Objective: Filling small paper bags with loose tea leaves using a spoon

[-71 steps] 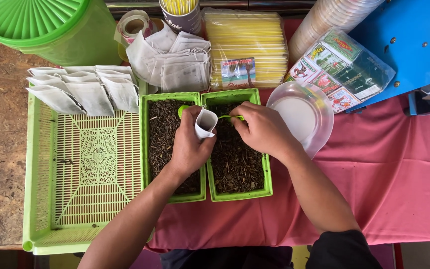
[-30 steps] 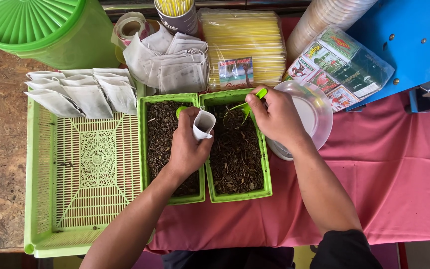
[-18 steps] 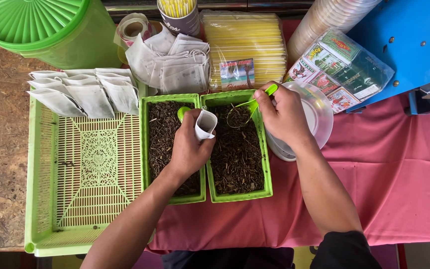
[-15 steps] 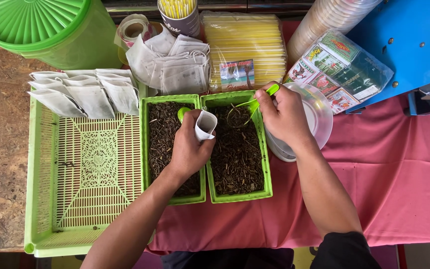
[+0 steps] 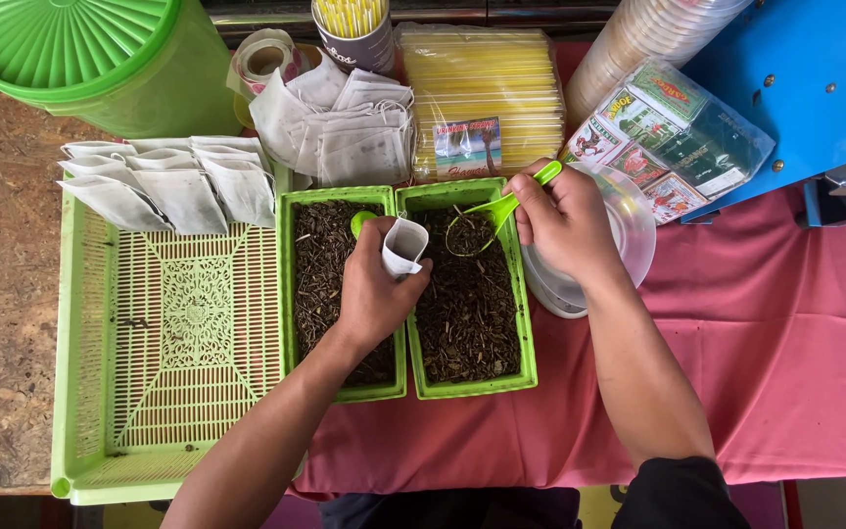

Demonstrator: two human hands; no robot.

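Green slatted tray (image 5: 164, 372) at left, filled white bags (image 5: 164, 186) along its top. Left hand (image 5: 374, 294) grips an open paper bag (image 5: 403, 247) over two green tubs of dried leaves (image 5: 467, 304). Right hand (image 5: 565, 220) pinches a green spoon (image 5: 501, 208) above the right tub.

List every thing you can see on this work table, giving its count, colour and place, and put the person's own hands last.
lidded tub: one, green, far left corner
lattice tray: one, green, left
filled bags: a row, white, at that tray's far end
empty bags: a heap, white, far centre
tape roll: one, pale, beside the tub
straw pack: one, yellow, far centre
leaf trays: two, green, centre, holding dark dried leaves
packet bundle: one, mixed colours, far right
clear lid: one, under the right hand
cloth: pink, right
left hand: holds small white bag
right hand: holds green scoop
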